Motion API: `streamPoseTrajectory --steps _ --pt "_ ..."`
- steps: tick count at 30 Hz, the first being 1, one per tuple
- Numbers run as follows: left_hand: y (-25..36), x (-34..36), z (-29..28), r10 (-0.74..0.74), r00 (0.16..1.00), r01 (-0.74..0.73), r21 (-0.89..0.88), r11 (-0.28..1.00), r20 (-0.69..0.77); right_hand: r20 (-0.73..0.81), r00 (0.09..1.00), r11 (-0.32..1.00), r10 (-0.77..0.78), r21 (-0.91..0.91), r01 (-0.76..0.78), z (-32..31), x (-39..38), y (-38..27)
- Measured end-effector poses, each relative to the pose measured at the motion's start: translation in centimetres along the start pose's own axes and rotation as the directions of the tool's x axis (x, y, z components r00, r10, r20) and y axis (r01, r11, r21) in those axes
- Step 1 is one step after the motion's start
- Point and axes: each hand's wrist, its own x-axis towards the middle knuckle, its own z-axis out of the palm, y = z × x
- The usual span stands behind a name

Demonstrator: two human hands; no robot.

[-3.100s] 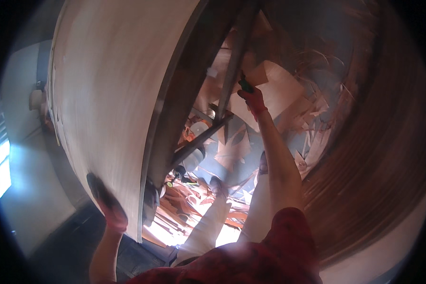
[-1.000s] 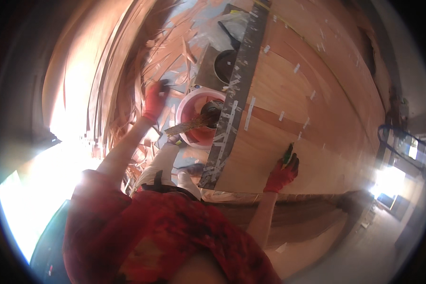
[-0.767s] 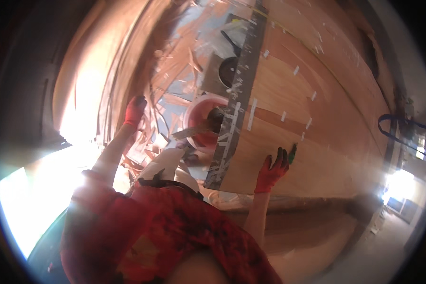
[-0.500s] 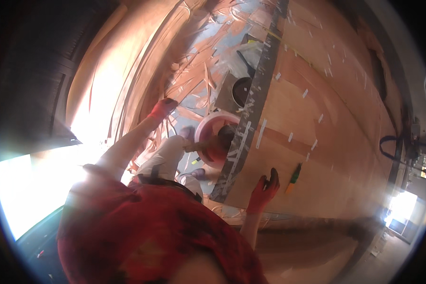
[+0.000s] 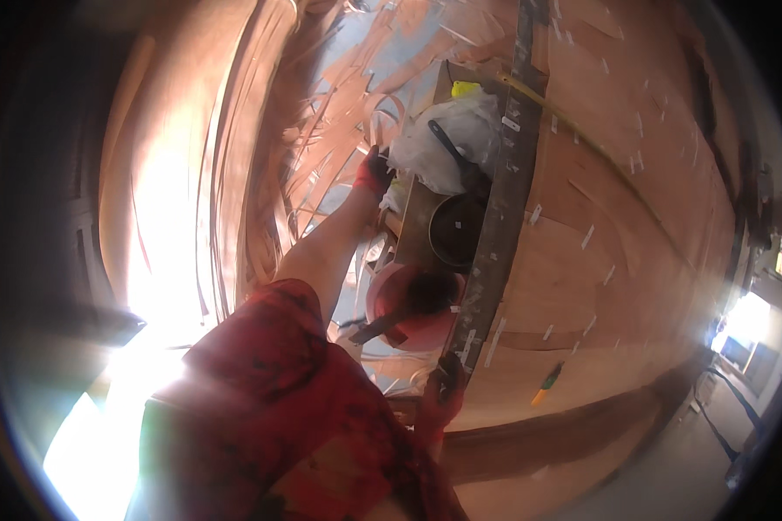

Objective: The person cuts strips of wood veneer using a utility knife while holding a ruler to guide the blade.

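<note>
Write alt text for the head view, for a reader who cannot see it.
A person in a red shirt and red gloves reaches the left hand toward a white bag and rests the right hand by a long grey rail edging wide plywood sheets. A pink bucket and a dark pan sit between the hands.

Premises are a woodworking or veneer workshop. Broad sheets of reddish plywood (image 5: 634, 252) cover the work surface, marked with small pale tape strips. Thin veneer offcuts (image 5: 339, 148) lie heaped on the floor. A long metal straightedge (image 5: 500, 217) and a red bucket (image 5: 408, 308) are present.
</note>
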Motion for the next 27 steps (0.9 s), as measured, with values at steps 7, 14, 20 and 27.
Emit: streamPoseTrajectory --steps 7,14,20,27 --pt "8.0 -3.6 3.3 0.038 0.952 0.057 -0.298 0.953 0.303 0.033 0.994 0.979 0.107 0.171 -0.111 4.1 5.7 -3.5" --pt "22.1 -15.3 14.4 0.187 0.896 -0.292 0.216 0.932 0.402 0.135 0.961 0.970 -0.241 0.033 0.239 7.4 11.4 -4.5" --pt "30.1 -30.1 23.8 0.185 0.791 -0.514 0.470 0.718 0.583 0.178 0.890 0.906 -0.420 0.129 0.402 11.8 15.3 -11.1" --pt "44.0 -42.3 24.2 0.309 0.653 -0.672 0.339 0.659 0.692 0.184 0.674 0.692 -0.716 0.059 0.719 20.5 21.6 -16.6"
